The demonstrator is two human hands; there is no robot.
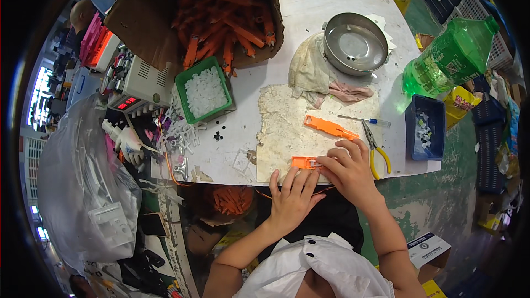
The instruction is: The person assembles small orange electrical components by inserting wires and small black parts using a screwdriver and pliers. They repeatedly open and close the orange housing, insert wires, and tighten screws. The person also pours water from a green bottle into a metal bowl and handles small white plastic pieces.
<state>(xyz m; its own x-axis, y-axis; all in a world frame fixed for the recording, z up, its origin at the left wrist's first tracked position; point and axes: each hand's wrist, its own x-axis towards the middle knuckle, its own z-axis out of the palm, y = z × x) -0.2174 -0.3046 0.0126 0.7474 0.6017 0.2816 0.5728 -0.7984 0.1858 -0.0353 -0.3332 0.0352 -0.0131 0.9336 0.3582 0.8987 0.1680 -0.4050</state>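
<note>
A short orange plastic housing (302,162) lies on the worn mat at the table's near edge. My left hand (292,201) is palm down with its fingers stretched and spread, fingertips touching the housing's near edge. The fingers of my right hand (350,171) curl closed over the housing's right end, by a small pale part (314,163), and partly hide it. Just beyond lies a longer orange plastic housing (331,127). Next to it are a thin screwdriver (364,121) with a blue end and yellow-handled pliers (375,152), close to my right hand.
A carton of orange parts (127,11) stands far left. Before it is a green tray (181,85) of white pieces. A metal bowl (356,41) and cloth (309,66) lie beyond the mat. Right are a green bottle (450,55) and dark blue bin (428,153).
</note>
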